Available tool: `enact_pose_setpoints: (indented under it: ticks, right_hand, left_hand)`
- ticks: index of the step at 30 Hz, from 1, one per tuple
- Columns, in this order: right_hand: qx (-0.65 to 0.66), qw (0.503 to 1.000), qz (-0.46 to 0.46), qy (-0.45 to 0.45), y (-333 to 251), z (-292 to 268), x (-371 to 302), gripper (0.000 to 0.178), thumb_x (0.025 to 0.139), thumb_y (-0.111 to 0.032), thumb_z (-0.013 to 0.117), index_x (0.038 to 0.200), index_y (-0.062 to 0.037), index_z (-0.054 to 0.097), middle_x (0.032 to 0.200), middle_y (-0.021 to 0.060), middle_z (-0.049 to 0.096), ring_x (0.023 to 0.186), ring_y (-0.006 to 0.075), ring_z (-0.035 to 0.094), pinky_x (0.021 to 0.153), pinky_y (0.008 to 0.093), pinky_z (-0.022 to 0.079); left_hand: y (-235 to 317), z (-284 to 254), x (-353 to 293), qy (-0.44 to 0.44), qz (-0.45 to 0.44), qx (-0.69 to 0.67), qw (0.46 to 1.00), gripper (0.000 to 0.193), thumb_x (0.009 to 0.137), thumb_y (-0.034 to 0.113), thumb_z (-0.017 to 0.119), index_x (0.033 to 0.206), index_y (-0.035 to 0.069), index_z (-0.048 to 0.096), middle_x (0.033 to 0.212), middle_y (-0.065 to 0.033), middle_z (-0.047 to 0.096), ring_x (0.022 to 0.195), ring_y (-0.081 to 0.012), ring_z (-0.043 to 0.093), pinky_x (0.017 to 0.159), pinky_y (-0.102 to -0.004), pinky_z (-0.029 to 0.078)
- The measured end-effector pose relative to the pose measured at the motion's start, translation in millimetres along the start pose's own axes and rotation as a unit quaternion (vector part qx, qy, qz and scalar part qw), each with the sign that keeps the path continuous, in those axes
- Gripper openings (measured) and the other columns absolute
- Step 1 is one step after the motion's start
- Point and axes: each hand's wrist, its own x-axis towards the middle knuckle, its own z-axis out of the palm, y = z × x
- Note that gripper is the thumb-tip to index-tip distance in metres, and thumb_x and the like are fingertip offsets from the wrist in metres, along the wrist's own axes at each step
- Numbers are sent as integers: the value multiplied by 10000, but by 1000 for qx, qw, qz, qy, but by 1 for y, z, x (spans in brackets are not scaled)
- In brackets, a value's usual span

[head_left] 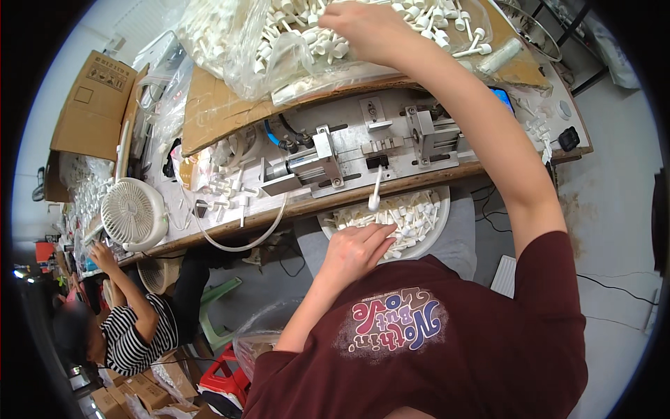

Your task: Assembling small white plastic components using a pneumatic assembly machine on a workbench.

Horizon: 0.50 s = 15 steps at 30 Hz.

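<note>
My left hand rests over a round white basin on my lap, which is full of short white plastic pieces. Its fingers reach out across these pieces, slightly apart. Up on the bench, my right hand dips into a heap of white plastic stems with round caps. The right fingertips are bent together among them; whatever they pinch is hidden. Between both hands, a metal clamping fixture sits along the bench edge. From its dark middle block one white capped stem sticks out towards me.
Clear plastic bagging and a cardboard sheet lie under the heap. A white fan and a looped hose are at left. Another person works farther left. A phone lies behind my right forearm.
</note>
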Motion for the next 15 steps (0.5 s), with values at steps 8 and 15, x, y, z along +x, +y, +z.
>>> enact_pose_setpoints:
  ticks: [8,15]
  right_hand:
    - [0,988,-34,-153,-5,6,13,486,674,34,708,1123,-115,594,1013,39,632,939,299,648,735,415,543]
    - [134,984,114,15,15,4,4,444,703,-205,752,1063,21,624,850,150,636,811,268,662,697,341,524]
  left_hand:
    - [1,-5,-10,25,-11,1,1000,218,810,148,739,1025,116,724,793,-20,688,573,-185,612,524,-307,479]
    - [0,-3,-7,32,-3,3,999,220,805,170,755,1016,112,727,763,-17,679,554,-180,603,511,-302,468]
